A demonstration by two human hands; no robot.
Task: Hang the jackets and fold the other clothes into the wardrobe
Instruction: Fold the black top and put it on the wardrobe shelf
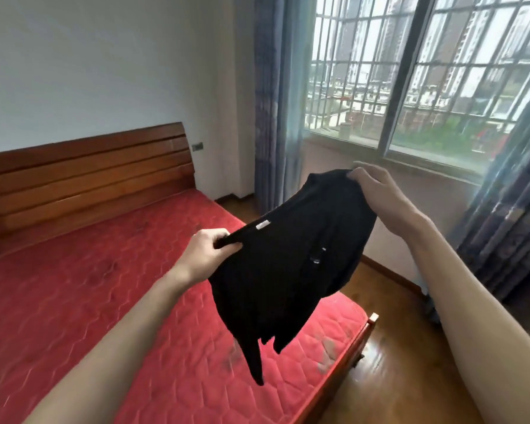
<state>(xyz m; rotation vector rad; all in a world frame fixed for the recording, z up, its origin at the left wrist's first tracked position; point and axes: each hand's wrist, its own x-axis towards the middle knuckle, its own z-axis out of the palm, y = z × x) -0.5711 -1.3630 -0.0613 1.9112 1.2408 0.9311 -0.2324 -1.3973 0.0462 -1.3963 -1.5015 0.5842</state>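
Observation:
A black garment [288,264] with a small white label near its top edge hangs in the air above the red mattress [104,286]. My left hand [207,252] grips one upper corner of it in a fist. My right hand [377,191] pinches the other upper corner, higher and farther away. The cloth sags between the two hands and its lower end dangles over the bed's foot. No wardrobe is in view.
A wooden headboard [83,175] stands at the left against a white wall. A barred window [426,75] with blue curtains [273,102] fills the right. Wooden floor [395,377] lies beside the bed's right edge.

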